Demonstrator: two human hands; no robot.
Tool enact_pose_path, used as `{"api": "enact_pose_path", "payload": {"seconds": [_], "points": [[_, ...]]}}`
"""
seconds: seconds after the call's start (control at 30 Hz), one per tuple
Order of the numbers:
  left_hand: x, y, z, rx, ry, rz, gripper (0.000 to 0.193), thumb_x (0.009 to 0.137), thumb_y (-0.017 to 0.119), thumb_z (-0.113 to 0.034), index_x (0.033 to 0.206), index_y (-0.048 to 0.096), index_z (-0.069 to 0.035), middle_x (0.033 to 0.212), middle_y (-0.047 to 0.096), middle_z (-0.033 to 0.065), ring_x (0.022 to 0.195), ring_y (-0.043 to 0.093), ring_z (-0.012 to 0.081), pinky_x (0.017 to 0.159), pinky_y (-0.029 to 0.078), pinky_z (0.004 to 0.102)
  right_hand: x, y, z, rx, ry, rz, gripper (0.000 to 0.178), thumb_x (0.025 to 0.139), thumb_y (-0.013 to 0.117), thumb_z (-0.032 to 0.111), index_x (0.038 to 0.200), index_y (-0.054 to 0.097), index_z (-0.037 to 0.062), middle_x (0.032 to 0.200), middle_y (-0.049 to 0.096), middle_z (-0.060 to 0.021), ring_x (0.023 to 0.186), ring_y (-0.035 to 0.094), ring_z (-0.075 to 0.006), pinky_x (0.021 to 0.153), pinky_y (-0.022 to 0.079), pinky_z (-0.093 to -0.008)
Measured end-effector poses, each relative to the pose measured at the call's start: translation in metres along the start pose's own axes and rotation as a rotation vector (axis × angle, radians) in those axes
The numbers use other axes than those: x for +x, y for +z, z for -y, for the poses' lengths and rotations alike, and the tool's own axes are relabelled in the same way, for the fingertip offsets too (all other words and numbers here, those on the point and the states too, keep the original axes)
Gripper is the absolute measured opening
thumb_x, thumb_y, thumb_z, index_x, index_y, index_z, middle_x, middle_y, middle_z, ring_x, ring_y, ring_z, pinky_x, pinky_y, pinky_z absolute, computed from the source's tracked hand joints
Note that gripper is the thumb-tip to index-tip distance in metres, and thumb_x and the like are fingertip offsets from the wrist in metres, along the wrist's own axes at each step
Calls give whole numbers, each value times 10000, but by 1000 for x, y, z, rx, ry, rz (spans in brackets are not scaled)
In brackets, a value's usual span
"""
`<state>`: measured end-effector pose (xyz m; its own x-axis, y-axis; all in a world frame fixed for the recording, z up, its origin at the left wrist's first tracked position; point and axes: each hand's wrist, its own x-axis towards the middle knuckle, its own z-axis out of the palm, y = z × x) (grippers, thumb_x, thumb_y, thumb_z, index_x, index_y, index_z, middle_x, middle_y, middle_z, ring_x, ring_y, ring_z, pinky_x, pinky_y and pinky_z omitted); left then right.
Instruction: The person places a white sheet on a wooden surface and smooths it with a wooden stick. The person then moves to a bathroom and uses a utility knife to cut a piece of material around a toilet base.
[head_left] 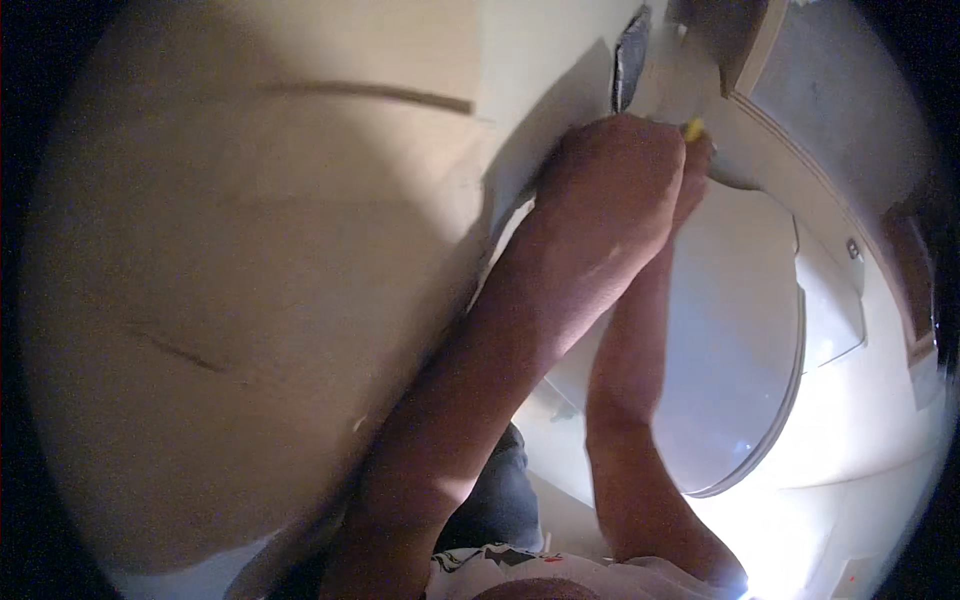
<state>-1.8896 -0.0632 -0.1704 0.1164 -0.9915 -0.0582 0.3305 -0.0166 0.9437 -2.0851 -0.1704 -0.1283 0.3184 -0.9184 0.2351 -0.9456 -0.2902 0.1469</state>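
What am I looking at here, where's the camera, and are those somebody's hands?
No machine here: a person is working bare-handed. This one picture comes from a wide camera worn on the head, looking down, so edges look curved. In it, the left hand is just below a dark, flat object; whether it holds it is unclear. The right hand is at a small yellow thing, too blurred to identify, and its grip can't be made out. A white rounded lid, probably a toilet's, lies to the right; a broad brown surface fills the left.
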Motion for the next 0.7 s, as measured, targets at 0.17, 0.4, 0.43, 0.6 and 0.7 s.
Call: {"api": "enact_pose_path", "payload": {"seconds": [0.17, 0.4, 0.43, 0.6, 0.7], "points": [[20, 39, -4, 44, 177, -295, 107, 804, 644, -103, 829, 628, 0, 786, 648, 189, 749, 661, 359, 703, 541, 438, -49, 17, 21, -23, 399, -197, 362, 921, 550, 242, 1137, 529, -48, 1018, 624, -261, 878, 609, -451, 760, 496, -490], [50, 59, 3, -84, -27, -410, 230, 865, 674, -164, 1023, 654, 1, 827, 677, 114, 719, 649, 167, 667, 542, 301, -42, 30, 41, -50, 500, -210, 389, 870, 605, 184, 1186, 498, -17, 1118, 574, -243, 992, 584, -417, 796, 484, -496], [57, 66, 0, -76, 2, -391, 260, 893, 641, -133, 1096, 618, 29, 873, 665, 123, 730, 643, 156, 659, 546, 290, -41, 28, 44, 22, 530, -198, 419, 857, 613, 171, 1204, 479, -21, 1135, 561, -259, 1011, 575, -437, 798, 483, -506], [120, 93, -12, -36, 145, -245, 417, 921, 608, -102, 1300, 510, 39, 968, 656, 145, 771, 642, 143, 634, 547, 261, -38, 20, 51, 82, 656, -86, 448, 865, 574, 121, 1273, 424, 14, 1062, 569, -237, 937, 592, -433, 746, 487, -524], [161, 89, 5, 17, 107, -84, 419, 915, 621, -115, 1292, 527, 40, 963, 666, 146, 797, 642, 146, 642, 547, 275, -30, 23, 61, 92, 717, -52, 447, 870, 575, 141, 1276, 417, 43, 1052, 563, -218, 930, 590, -427, 739, 477, -536]]}}
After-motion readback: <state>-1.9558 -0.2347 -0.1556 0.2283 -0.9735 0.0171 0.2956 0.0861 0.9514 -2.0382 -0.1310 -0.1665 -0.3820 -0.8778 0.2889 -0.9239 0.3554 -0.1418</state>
